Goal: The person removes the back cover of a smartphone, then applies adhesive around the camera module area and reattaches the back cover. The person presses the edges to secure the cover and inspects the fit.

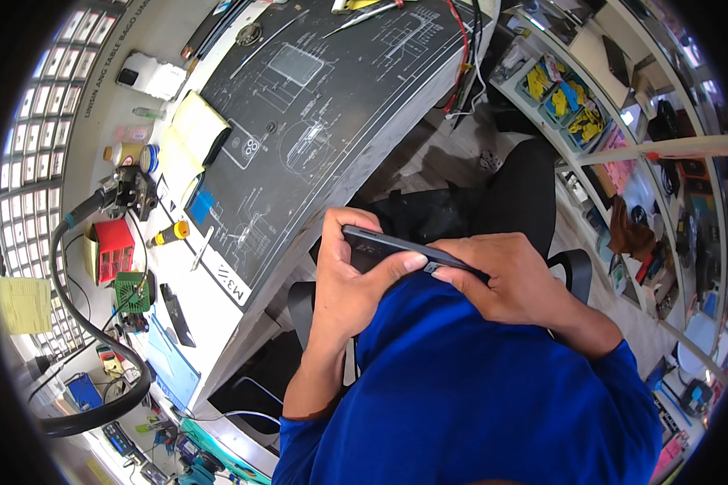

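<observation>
A dark smartphone [369, 249] is held between my two hands, in front of my blue shirt and off the workbench's edge. It is tilted, so a long thin edge faces up. My left hand [341, 279] grips its left end, with the thumb along the near face and the fingers behind. At the right end, my right hand [510, 275] closes over the phone with thumb and fingers. A small greyish piece [431, 267] shows by the right thumb tip at the near side; whether it belongs to the phone I cannot make out.
A dark work mat [340, 105] with printed diagrams covers much of the bench. On its left lie a yellow paper pad [194, 129], a red box [115, 249] and a yellow-black tool [170, 234]. A black flexible arm [61, 267] curves nearby. Shelves with green bins [554, 113] stand right.
</observation>
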Demonstrator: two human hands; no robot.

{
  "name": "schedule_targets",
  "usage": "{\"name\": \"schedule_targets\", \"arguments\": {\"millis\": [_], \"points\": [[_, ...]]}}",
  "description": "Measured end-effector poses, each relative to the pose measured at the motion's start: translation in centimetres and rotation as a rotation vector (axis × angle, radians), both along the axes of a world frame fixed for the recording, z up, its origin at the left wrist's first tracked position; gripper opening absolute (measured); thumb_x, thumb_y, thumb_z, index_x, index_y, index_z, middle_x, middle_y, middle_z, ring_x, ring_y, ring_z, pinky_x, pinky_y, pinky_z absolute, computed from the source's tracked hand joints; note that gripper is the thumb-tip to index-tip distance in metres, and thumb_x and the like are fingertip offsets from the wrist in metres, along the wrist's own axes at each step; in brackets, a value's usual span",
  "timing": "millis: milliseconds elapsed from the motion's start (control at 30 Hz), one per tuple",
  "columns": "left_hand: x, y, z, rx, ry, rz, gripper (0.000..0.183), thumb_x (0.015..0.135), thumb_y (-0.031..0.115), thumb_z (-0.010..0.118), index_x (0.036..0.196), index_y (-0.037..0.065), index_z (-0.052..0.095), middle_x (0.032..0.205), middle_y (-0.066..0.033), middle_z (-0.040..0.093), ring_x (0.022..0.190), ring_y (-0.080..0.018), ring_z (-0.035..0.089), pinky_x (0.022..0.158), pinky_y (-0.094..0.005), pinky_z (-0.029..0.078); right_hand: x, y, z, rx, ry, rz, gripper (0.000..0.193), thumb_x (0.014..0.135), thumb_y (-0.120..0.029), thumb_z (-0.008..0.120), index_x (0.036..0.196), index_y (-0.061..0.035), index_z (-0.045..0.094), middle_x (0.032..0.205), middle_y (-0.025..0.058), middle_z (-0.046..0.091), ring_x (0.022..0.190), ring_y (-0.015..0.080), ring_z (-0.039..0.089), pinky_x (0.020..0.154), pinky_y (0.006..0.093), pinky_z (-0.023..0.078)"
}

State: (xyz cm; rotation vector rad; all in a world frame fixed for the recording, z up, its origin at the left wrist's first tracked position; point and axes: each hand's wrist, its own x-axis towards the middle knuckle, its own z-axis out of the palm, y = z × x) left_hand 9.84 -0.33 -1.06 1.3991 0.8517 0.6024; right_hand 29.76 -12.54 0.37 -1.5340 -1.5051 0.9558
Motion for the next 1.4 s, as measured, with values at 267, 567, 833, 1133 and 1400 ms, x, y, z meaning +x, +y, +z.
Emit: {"name": "schedule_targets", "arguments": {"millis": [267,567,833,1133,1400], "points": [[-2.8,0.4,1.1,-0.174,0.006,0.083,0.029,0.093,0.016,0.083,0.110,0.005,0.063,0.097,-0.0008,0.066,0.091,-0.0077,0.061,0.085,-0.0254,0.049,-0.1,1.9,0.6,-0.059,0.103,0.101,0.028,0.098,-0.018,0.074,0.123,-0.0059,0.072,0.092,0.0164,0.075,0.077,0.0334,0.073,0.069,0.0365,0.056],[-7.0,0.0,1.5,-0.232,0.003,0.138,0.022,0.103,0.022,0.073,0.115,0.004,0.068,0.103,0.0001,0.069,0.093,-0.0065,0.061,0.087,-0.0245,0.049,-0.9,4.8,1.1,-0.236,0.213,0.273,0.026,0.099,-0.021,0.074,0.118,-0.0038,0.074,0.090,0.0138,0.076,0.077,0.0180,0.073,0.070,0.0324,0.054],[-8.8,-0.2,3.5,0.006,0.175,-0.028,0.015,0.096,0.010,0.077,0.109,0.003,0.072,0.099,-0.0020,0.061,0.094,-0.0106,0.061,0.084,-0.0251,0.048,-0.7,5.7,1.4,-0.175,0.245,0.438,0.024,0.096,-0.016,0.074,0.116,-0.0045,0.074,0.095,0.0133,0.077,0.080,0.0265,0.075,0.073,0.0336,0.055],[-6.0,-0.2,4.1,-0.075,0.108,-0.110,0.016,0.091,0.012,0.082,0.105,0.006,0.075,0.097,-0.0020,0.062,0.091,-0.0135,0.059,0.084,-0.0283,0.045,0.5,4.1,1.6,-0.130,0.203,0.404,0.024,0.094,-0.015,0.073,0.117,-0.0063,0.074,0.093,0.0129,0.076,0.074,0.0315,0.072,0.066,0.0367,0.054],[-3.1,1.9,4.8,0.257,0.227,-0.364,0.020,0.089,0.017,0.083,0.105,0.007,0.077,0.089,-0.0039,0.067,0.089,-0.0200,0.061,0.088,-0.0344,0.043,2.3,2.3,1.8,-0.005,0.081,0.307,0.025,0.094,-0.016,0.073,0.117,-0.0070,0.073,0.084,0.0132,0.073,0.065,0.0337,0.067,0.061,0.0417,0.050]]}}
